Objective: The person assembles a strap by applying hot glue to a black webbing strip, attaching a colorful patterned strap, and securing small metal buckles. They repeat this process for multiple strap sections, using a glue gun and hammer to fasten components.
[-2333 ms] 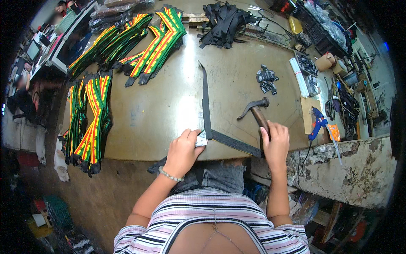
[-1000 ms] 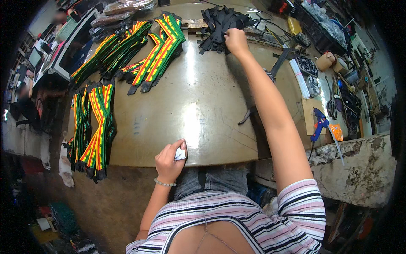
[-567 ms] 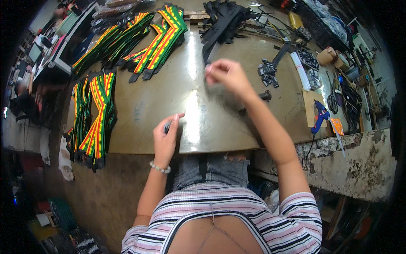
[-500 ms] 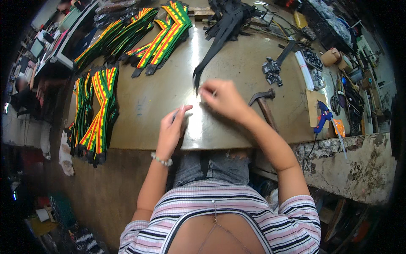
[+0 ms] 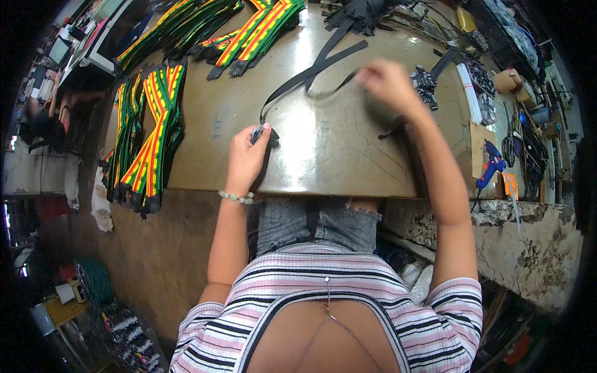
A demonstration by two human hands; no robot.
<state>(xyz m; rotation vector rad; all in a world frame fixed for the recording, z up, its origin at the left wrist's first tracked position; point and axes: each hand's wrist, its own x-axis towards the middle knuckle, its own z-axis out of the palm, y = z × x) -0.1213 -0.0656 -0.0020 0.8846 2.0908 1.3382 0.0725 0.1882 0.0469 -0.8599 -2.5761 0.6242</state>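
Observation:
In my left hand (image 5: 247, 158), near the table's front edge, the fingers pinch a black strap (image 5: 283, 93) together with a small dark shiny piece, probably a buckle, partly hidden by the thumb. From there the strap bends up and away across the table to a free end. My right hand (image 5: 388, 87) is raised at the right, blurred by motion. A second black strap (image 5: 333, 93) curves from the far pile to its closed fingertips. Below my right forearm, a hammer (image 5: 393, 127) lies mostly covered.
Striped green, yellow and red straps (image 5: 155, 118) lie stacked at the left and far left. A black strap pile (image 5: 360, 15) sits at the back. At the right are black buckles (image 5: 425, 86), a blue glue gun (image 5: 491, 163) and tape rolls (image 5: 507, 79).
My right hand has moved right and away from my left hand, with a strap trailing to its fingers. A strap now runs from my left hand. The view has shifted slightly.

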